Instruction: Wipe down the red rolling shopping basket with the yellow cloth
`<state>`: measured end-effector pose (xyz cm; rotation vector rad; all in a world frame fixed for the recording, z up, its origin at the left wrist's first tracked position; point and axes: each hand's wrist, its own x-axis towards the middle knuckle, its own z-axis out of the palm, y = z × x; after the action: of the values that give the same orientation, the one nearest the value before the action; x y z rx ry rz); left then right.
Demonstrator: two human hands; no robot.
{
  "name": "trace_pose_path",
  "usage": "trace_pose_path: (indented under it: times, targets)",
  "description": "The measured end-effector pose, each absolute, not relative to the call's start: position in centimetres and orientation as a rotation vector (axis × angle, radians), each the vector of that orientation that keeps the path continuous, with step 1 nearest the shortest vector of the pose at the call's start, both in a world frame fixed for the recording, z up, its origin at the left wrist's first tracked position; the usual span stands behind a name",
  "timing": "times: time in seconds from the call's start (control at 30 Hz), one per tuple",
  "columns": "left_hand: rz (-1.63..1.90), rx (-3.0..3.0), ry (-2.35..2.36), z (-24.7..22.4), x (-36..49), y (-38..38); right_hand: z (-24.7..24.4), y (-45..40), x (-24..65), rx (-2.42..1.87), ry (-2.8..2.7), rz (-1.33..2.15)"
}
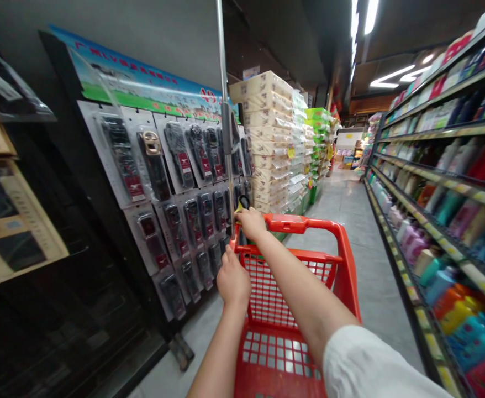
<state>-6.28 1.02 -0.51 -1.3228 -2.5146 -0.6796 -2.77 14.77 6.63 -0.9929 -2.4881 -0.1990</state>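
Note:
A red shopping cart [288,354] stands in front of me, its red handle [325,225] crossing the middle of the view. My left hand [233,277] is at the cart's left corner, its fingers curled against the red frame at the base of an upright metal pole [222,61]. Just beyond it, my right hand [251,223] reaches across to the same corner, beside the pole. A small yellow and black item [243,203] shows at its fingertips. What the fingers of either hand close on is partly hidden.
Packaged belts [178,155] hang on a rack close on the left. Boxed goods [267,132] are stacked past it. Long shelves of bottles [445,215] line the right side. A grey floor aisle [342,193] runs ahead between them.

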Motion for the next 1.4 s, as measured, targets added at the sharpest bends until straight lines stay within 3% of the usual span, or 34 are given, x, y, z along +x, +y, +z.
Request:
trace_pose_path:
  times: [0.23, 0.47, 0.83, 1.07, 1.4]
  targets:
    - [-0.687, -1.342, -2.514, -0.3, -6.2, 0.9, 5.2, 11.8, -1.3, -0.909, -2.469, 0.131]
    - [-0.582, -1.359, -2.475, -0.5, -6.3, 1.1, 9.4, 12.5, 0.9, -1.167, -2.482, -0.426]
    - [-0.514, -1.407, -2.407, 0.0, -6.3, 0.9, 7.5, 15.1, 13.1, -0.917, -2.678, -0.268]
    - [-0.547, -1.409, -2.458, 0.7, -5.9, 0.9, 8.3, 15.3, 23.7, -1.219, -2.806, -0.285]
    - [-0.737, -1.380, -2.599, 1.7, -5.3, 0.5, 3.8, 7.2, 19.5, -1.553, -2.515, -0.401]
